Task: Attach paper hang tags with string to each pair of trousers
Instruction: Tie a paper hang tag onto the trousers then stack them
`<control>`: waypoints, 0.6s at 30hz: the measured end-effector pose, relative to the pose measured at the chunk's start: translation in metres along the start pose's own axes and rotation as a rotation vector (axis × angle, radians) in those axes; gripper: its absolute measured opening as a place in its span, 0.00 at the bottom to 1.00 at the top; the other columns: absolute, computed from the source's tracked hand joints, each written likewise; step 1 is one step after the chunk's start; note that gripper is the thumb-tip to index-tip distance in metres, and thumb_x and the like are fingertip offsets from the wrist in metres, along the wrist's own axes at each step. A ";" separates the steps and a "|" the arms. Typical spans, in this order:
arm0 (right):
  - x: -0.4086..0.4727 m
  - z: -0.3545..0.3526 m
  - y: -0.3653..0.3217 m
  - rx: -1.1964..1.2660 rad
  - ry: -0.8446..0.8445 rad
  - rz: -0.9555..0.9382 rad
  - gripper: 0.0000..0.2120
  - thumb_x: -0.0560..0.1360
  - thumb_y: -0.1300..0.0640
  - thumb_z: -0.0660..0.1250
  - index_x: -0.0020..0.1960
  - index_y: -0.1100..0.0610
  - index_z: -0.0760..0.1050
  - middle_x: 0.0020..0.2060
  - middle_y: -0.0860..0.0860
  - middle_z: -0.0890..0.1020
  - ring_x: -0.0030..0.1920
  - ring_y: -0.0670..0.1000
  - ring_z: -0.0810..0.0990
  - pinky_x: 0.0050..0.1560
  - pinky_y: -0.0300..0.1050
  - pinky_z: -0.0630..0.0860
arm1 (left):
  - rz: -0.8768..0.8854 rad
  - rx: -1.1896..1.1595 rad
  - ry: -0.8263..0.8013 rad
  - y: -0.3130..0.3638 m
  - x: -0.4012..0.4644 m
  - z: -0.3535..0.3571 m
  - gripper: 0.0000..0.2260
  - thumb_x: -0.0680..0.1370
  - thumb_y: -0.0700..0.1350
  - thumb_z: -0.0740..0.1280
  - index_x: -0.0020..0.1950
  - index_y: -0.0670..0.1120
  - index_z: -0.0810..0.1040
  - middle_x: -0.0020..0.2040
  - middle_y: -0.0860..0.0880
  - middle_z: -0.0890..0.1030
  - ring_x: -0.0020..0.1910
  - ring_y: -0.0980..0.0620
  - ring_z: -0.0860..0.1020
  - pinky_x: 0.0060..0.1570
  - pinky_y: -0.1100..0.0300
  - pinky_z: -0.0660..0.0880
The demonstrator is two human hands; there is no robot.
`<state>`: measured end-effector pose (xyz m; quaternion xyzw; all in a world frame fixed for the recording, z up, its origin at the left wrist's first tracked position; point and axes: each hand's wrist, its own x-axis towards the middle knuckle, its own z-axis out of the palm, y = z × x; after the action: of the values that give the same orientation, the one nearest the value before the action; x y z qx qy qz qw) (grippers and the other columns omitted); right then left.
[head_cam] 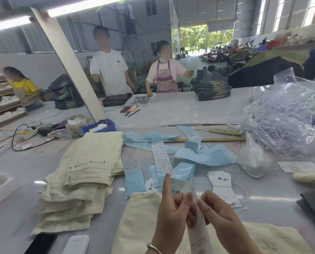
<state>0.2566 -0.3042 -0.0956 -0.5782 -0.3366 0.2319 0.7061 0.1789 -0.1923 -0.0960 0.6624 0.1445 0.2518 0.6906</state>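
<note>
- Low centre of the frame: the left hand (pixel 173 215), a silver bangle (pixel 154 248) at its wrist, curls its fingers and pinches a long white paper strip (pixel 199 233) with thumb against fingers, while its forefinger sticks straight up.
- Just right of it, the right hand (pixel 219 217) pinches the same strip from the other side; the strip hangs down between both hands.
- Under the hands lies a cream pair of trousers (pixel 140 217); a stack of folded cream trousers (pixel 85 173) sits to the left of centre.
- A pile of white hang tags (pixel 222 187) with string lies right of centre, just above the right hand.
- Blue wrappers (pixel 204 156) and printed label strips are scattered mid-frame on the pale grey table (pixel 15 213).
- A black phone (pixel 41 243) lies at the lower left edge.
- At right, a clear bag of plastic fasteners (pixel 281 123).
- Upper half: three people stand at the far side of the table, in a large hall, with folded dark jeans (pixel 213 88) stacked nearby.
</note>
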 end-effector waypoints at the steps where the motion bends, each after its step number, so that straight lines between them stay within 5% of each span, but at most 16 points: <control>1: 0.000 -0.001 -0.001 0.031 -0.014 0.020 0.13 0.74 0.58 0.63 0.37 0.66 0.66 0.25 0.53 0.74 0.27 0.48 0.72 0.30 0.37 0.69 | -0.009 0.010 -0.012 0.001 0.000 0.000 0.38 0.75 0.46 0.70 0.77 0.57 0.50 0.29 0.47 0.75 0.24 0.51 0.72 0.23 0.61 0.70; 7: -0.001 -0.005 -0.013 0.173 -0.188 0.118 0.11 0.73 0.56 0.62 0.38 0.58 0.81 0.30 0.62 0.80 0.32 0.57 0.77 0.36 0.46 0.70 | -0.070 -0.015 -0.062 0.003 0.001 0.001 0.42 0.70 0.52 0.76 0.74 0.60 0.52 0.30 0.47 0.74 0.24 0.52 0.71 0.21 0.62 0.67; 11: -0.001 -0.010 -0.011 0.170 -0.204 0.133 0.12 0.75 0.54 0.64 0.40 0.61 0.80 0.33 0.64 0.80 0.35 0.62 0.77 0.41 0.55 0.67 | -0.090 -0.049 -0.074 0.005 0.001 0.005 0.44 0.68 0.55 0.76 0.76 0.57 0.52 0.33 0.42 0.75 0.25 0.50 0.71 0.22 0.61 0.67; 13: 0.001 -0.014 -0.007 0.164 -0.197 0.154 0.18 0.75 0.53 0.66 0.41 0.70 0.73 0.33 0.65 0.80 0.35 0.62 0.76 0.40 0.54 0.67 | -0.078 -0.048 -0.082 0.005 0.001 0.007 0.42 0.71 0.54 0.76 0.75 0.57 0.52 0.33 0.42 0.75 0.26 0.50 0.72 0.22 0.61 0.68; 18: 0.001 -0.019 -0.003 0.201 -0.172 0.166 0.15 0.74 0.55 0.62 0.38 0.68 0.70 0.31 0.68 0.77 0.36 0.63 0.73 0.30 0.43 0.68 | -0.043 -0.059 -0.087 0.005 0.000 0.013 0.35 0.74 0.45 0.70 0.72 0.59 0.52 0.30 0.46 0.73 0.24 0.52 0.71 0.22 0.62 0.68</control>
<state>0.2710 -0.3166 -0.0947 -0.5084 -0.3221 0.3707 0.7074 0.1849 -0.2037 -0.0901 0.6489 0.1210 0.2119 0.7207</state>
